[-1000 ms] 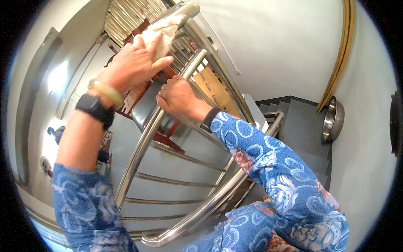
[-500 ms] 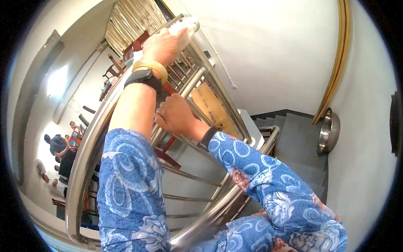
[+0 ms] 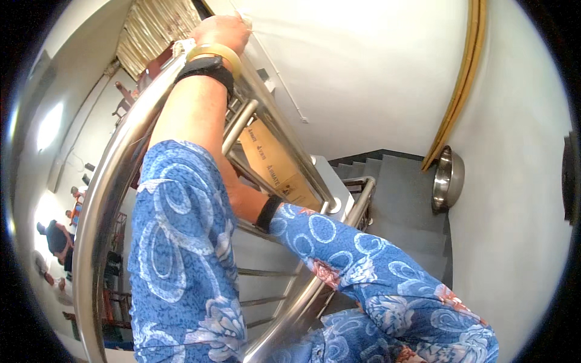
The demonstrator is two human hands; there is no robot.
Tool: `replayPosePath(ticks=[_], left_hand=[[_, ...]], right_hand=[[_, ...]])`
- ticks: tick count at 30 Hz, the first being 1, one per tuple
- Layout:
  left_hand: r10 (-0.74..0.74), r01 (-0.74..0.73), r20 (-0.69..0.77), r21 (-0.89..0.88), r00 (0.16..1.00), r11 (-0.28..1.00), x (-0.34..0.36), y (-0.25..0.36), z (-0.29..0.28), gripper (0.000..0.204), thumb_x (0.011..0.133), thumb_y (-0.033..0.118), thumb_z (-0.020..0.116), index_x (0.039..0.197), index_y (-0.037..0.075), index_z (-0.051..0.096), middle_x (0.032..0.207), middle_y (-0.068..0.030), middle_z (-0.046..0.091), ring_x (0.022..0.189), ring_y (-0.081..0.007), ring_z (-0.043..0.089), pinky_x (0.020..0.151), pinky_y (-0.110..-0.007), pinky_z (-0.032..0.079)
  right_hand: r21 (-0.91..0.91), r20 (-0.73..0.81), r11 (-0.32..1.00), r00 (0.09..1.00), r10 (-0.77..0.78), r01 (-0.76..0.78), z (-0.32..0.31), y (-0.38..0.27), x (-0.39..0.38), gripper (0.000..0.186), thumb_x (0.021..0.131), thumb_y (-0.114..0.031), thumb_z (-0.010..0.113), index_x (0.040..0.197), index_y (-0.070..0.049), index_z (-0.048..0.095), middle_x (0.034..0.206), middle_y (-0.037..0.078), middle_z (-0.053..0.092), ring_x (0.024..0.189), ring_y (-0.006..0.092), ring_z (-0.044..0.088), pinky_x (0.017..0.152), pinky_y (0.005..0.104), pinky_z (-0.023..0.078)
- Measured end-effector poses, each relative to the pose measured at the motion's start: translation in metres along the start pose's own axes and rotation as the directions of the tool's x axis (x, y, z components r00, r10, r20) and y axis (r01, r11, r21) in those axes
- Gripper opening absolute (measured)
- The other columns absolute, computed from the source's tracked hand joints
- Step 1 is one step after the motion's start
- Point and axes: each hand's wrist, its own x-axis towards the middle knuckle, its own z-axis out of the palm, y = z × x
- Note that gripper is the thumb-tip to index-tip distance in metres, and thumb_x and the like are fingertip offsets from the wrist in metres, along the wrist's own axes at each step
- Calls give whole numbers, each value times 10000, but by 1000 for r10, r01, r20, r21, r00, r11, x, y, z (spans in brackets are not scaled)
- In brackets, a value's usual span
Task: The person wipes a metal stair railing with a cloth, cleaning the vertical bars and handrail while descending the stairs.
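My left hand (image 3: 221, 31) is far up on the stainless steel handrail (image 3: 121, 145), fingers curled around a white cloth (image 3: 246, 22), of which only small bits show past the hand. A yellow bangle and a black band circle the left wrist. My right hand (image 3: 239, 196) reaches in from the right among the railing bars, lower down. Behind the left forearm its fingers are hidden; only the back near the wrist and a black band show. Both sleeves are blue with a flower print.
Beyond the bars stands a brown cardboard box (image 3: 272, 160). Grey stairs (image 3: 405, 187) descend on the right, with a metal basin (image 3: 448, 178) against the wall and bamboo poles (image 3: 457, 97) above. At far left, people (image 3: 59, 239) sit in a room below.
My left hand has moved further up and away along the railing with the cloth. My right hand has slid behind the left forearm. The whole view has shifted slightly.
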Motion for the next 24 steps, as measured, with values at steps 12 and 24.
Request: replayPosePath(ticks=[12, 24], left_hand=[[206, -213, 64, 152, 977, 965, 24, 19, -11, 207, 820, 42, 519, 937, -25, 676, 992, -215, 652, 869, -331, 664, 724, -395, 558], [165, -163, 140, -24, 976, 986, 45, 32, -14, 269, 705, 176, 627, 878, -22, 684, 876, -217, 665, 770, -347, 660, 723, -405, 544]], right_hand=[[-138, 53, 985, 994, -98, 105, -27, -8, -36, 254, 735, -387, 568, 753, -135, 588, 735, 78, 562, 704, 269, 535, 653, 392, 346], [-441, 243, 834, 939, -243, 330, -21, 17, -17, 236, 700, -400, 583, 703, -165, 567, 691, 42, 551, 690, 237, 541, 641, 377, 355]])
